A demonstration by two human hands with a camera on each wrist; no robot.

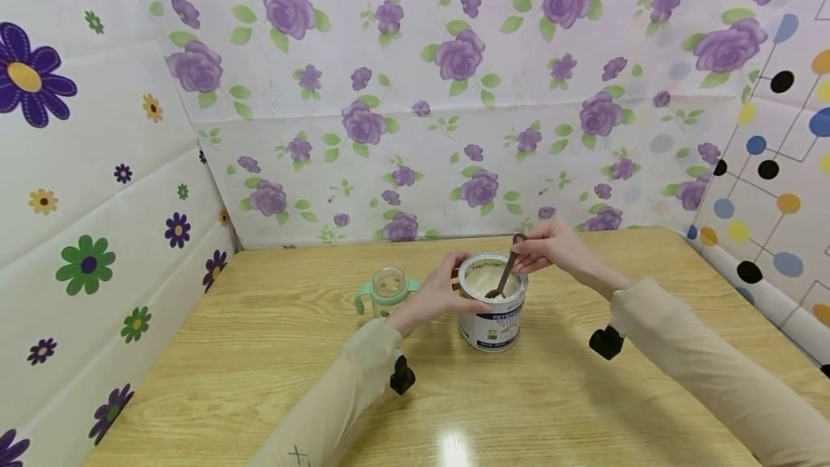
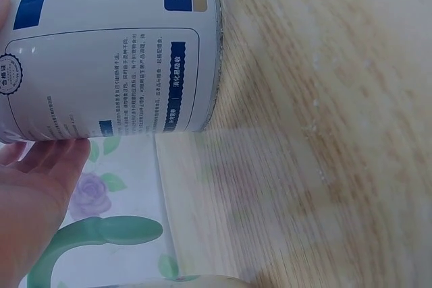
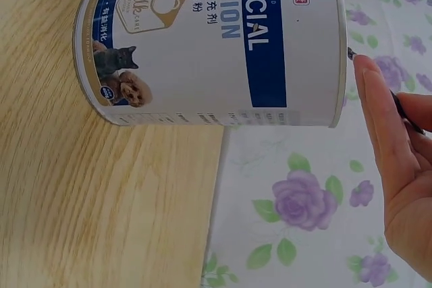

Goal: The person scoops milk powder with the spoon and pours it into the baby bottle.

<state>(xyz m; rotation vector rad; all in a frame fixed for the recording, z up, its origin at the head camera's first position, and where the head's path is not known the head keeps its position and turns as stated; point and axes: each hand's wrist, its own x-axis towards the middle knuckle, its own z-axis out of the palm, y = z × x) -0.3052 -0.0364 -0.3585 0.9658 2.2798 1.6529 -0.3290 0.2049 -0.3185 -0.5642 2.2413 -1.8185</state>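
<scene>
Watching remotely, I have the two pale sleeves [image 1: 707, 359] nearest me, each with a small black camera [image 1: 403, 375] at the wrist, reaching in from both sides over the wooden table [image 1: 259, 380]. Ahead of them, the white tin [image 1: 489, 326] stands upright on the tabletop, between the hands, probably so that both can reach it easily. The left hand [image 1: 437, 294] grasps its side, thumb across the front near the rim and fingers round the far side; I judge this braces the tin against the spoon's push. The right hand [image 1: 551, 251] pinches the dark spoon [image 1: 509, 269] by the upper handle, which leaves the fingers above the rim. The spoon leans, its lower end in the pale powder [image 1: 481, 279] inside the tin. Just left of the tin, partly behind the left wrist, I see a clear bottle [image 1: 389, 301] with green handles, untouched by the right hand; its place looks out of the spoon's way. Farthest off hangs the flowered cloth [image 1: 415, 92].
</scene>
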